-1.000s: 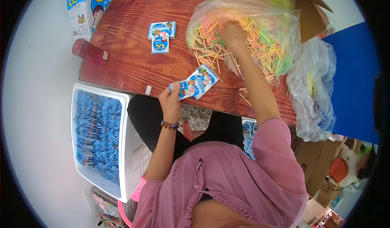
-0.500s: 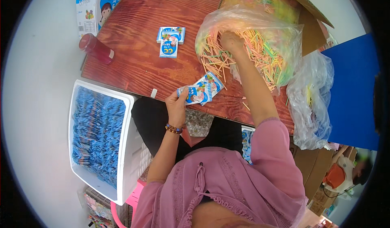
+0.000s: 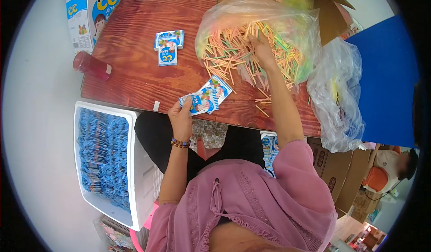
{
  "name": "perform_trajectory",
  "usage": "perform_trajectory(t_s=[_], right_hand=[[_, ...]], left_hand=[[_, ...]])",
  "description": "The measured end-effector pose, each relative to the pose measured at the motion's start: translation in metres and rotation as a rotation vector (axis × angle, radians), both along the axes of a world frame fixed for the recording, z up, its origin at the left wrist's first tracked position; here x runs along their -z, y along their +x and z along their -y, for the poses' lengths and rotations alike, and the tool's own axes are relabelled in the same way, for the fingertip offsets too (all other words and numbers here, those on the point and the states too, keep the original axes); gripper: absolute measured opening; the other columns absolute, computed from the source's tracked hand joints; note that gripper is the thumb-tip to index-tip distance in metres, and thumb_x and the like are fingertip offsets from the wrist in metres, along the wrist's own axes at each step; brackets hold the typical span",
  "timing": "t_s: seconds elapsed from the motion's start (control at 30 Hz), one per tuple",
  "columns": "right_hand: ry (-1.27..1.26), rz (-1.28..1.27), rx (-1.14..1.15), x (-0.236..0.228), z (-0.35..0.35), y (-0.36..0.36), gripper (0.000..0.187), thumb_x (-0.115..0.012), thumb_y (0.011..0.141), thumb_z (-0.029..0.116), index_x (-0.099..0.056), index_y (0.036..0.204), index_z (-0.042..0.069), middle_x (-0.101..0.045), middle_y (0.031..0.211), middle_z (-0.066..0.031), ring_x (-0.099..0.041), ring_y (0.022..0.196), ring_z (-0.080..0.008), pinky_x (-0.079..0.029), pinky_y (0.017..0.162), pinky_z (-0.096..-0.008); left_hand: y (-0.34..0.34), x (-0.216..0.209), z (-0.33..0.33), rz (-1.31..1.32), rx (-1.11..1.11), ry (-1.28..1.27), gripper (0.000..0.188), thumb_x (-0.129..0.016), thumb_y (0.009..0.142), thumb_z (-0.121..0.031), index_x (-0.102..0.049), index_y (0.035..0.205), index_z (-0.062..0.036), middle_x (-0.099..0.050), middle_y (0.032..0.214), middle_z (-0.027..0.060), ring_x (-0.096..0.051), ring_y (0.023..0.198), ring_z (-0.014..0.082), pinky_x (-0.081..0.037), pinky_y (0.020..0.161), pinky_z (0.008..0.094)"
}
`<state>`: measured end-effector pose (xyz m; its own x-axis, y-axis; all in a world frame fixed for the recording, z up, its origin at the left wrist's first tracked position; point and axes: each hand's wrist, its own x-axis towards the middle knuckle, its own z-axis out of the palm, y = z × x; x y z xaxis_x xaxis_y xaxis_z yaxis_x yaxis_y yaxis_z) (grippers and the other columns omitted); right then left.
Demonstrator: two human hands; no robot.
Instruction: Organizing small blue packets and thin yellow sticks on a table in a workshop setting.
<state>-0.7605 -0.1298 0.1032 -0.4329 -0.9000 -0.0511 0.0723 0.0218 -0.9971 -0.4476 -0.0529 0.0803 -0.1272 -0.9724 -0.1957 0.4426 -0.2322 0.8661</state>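
My left hand [image 3: 181, 118] pinches a small blue-and-white packet [image 3: 197, 104] by its left end at the table's front edge. Other packets [image 3: 218, 86] of the same kind lie under and beside it. Over at the right, my right hand [image 3: 261, 52] reaches into an open clear plastic bag [image 3: 233, 15]. Its fingers are closed among thin pastel sticks [image 3: 220, 50] in pink, orange, yellow and green, and their tips are partly hidden. Farther back, a small stack of packets [image 3: 168, 54] rests on the red-brown wooden table [image 3: 134, 36].
A white foam box [image 3: 131, 171] full of blue packets stands at the left. A pink-red jar [image 3: 92, 66] lies near the table's left edge. Printed cartons [image 3: 81, 25] stand behind it. A crumpled clear bag [image 3: 336, 95] hangs at the right edge. Loose sticks [image 3: 262, 106] lie near the front.
The whole view has shifted a little. My right hand has turned among the sticks, and its fingers show more. My left hand keeps its grip on the packet.
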Motion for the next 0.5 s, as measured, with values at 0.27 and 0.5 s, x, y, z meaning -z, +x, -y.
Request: perform_trajectory(t_s=[0.27,0.5], right_hand=[[-0.2,0.048,0.079,0.033,-0.026,0.006,0.022,-0.049,0.096,0.009,-0.053,0.117,0.004,-0.058,0.091,-0.0009,-0.055,0.08,-0.0095,-0.051,0.073,-0.0263],[-0.194,-0.272,0.116,0.047,-0.019,0.001,0.022,-0.05,0.095,0.009,-0.049,0.115,0.001,-0.06,0.093,-0.0058,-0.055,0.077,-0.0105,-0.049,0.068,-0.0245]], left_hand=[[-0.004,0.0,0.0,-0.02,0.009,0.004,0.017,-0.06,0.091,-0.008,-0.065,0.098,0.0061,-0.065,0.089,0.0024,-0.059,0.077,0.0058,-0.048,0.069,0.0219],[-0.007,-0.006,-0.001,-0.034,0.014,0.002,0.016,-0.06,0.091,-0.008,-0.065,0.097,0.0057,-0.066,0.089,0.0026,-0.06,0.077,0.0061,-0.048,0.069,0.0218]])
